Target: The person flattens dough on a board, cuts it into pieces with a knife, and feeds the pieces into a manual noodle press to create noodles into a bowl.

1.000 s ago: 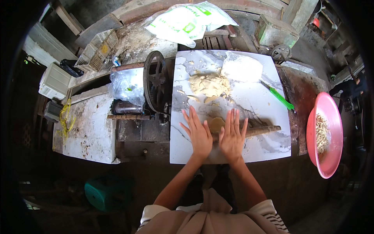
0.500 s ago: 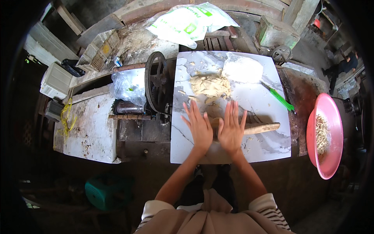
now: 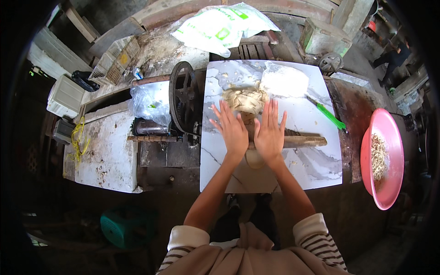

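Observation:
My left hand and my right hand lie flat, fingers spread, side by side on a wooden rolling pin that sticks out to the right across a white marble-patterned board. A flattened piece of dough shows under and just below the palms. Beyond the fingertips sits a rough lump of pale dough, and a white mound of flour or dough lies at the board's far right.
A green-handled knife lies on the board's right side. A pink basin with noodle strips stands at the right. A black hand-crank wheel and a clear plastic bag are left of the board. A white-green sack lies behind.
Both hands have slid away from me up the board with the rolling pin, toward the dough lump; more flattened dough now shows below the palms.

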Available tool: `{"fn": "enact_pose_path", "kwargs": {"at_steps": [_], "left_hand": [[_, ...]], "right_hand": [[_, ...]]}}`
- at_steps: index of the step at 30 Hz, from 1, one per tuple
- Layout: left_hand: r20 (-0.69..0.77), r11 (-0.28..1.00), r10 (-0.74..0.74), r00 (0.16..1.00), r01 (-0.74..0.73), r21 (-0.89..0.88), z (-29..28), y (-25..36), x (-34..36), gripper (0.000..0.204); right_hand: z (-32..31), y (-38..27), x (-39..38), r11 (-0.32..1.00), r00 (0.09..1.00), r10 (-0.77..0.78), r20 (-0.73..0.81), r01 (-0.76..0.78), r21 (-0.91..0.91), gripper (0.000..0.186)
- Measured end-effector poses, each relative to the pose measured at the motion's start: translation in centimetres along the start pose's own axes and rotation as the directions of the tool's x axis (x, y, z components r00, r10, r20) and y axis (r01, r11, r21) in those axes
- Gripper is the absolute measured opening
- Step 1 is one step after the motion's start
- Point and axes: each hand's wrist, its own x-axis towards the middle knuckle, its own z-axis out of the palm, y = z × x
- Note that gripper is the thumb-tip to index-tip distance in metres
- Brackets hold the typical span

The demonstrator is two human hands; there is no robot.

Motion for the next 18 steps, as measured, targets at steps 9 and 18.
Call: {"fn": "enact_pose_path", "kwargs": {"at_steps": [9, 18], "left_hand": [[0.168, 0.993, 0.051, 0.984, -0.033, -0.111, -3.2, 0.8, -6.7, 0.056], [0.001, 0.997, 0.059, 0.998, -0.059, -0.052, 0.4, 0.6, 0.3, 0.059]], "right_hand": [[-2.0, 0.5, -7.2, 0.997, 0.987, -0.069, 0.143, 0.063, 0.042, 0.053], [0.0, 0.5, -0.3, 1.000, 1.000, 0.014, -0.006, -0.014, -0.005, 0.052]]}}
